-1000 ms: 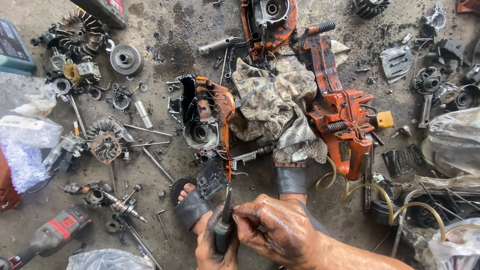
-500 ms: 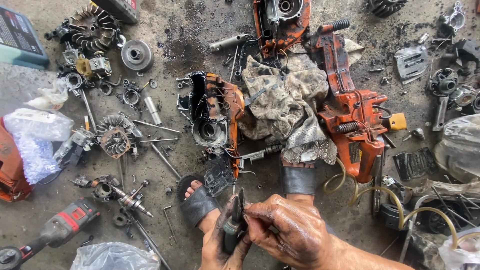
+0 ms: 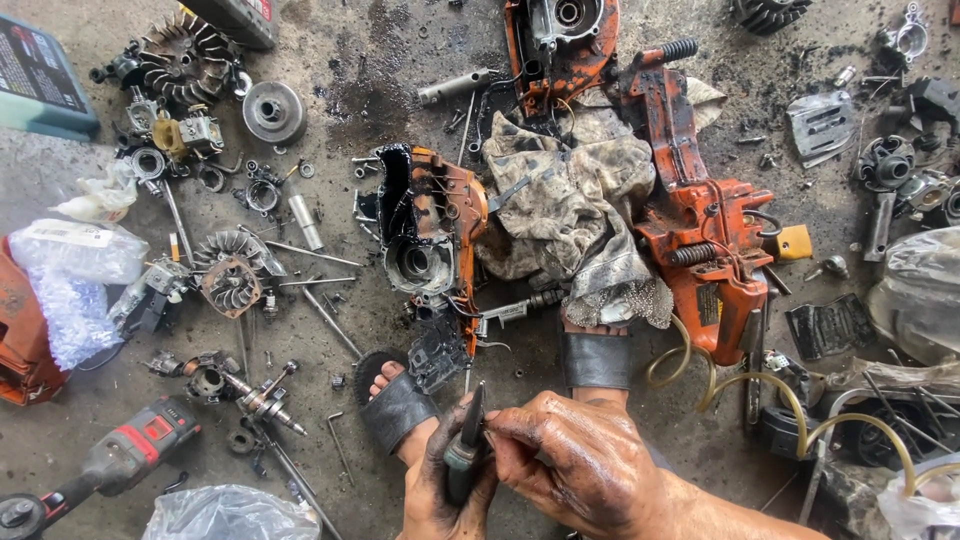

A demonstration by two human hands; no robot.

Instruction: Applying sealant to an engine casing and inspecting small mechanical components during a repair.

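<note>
Both greasy hands meet at the bottom centre of the head view. My left hand (image 3: 440, 490) grips the dark handle of a small screwdriver-like tool (image 3: 466, 440), its tip pointing up. My right hand (image 3: 575, 465) pinches something small against the tool's shaft; what it is stays hidden under the fingers. Just beyond the hands lie my two feet in black sandals (image 3: 395, 405). Further out sits an orange and black engine crankcase half (image 3: 430, 235) beside a dirty rag (image 3: 575, 205).
An orange chainsaw body (image 3: 700, 225) lies right of the rag, yellowish hoses (image 3: 790, 400) near it. Flywheels (image 3: 232, 270), a crankshaft (image 3: 255, 400), rods and small parts litter the left floor. A red and black power tool (image 3: 120, 460) lies bottom left, plastic bags (image 3: 75, 285) at both sides.
The view has shifted a little, so the floor parts sit lower right in frame. My hands stay together on the tool, with the right fingers working at its shaft.
</note>
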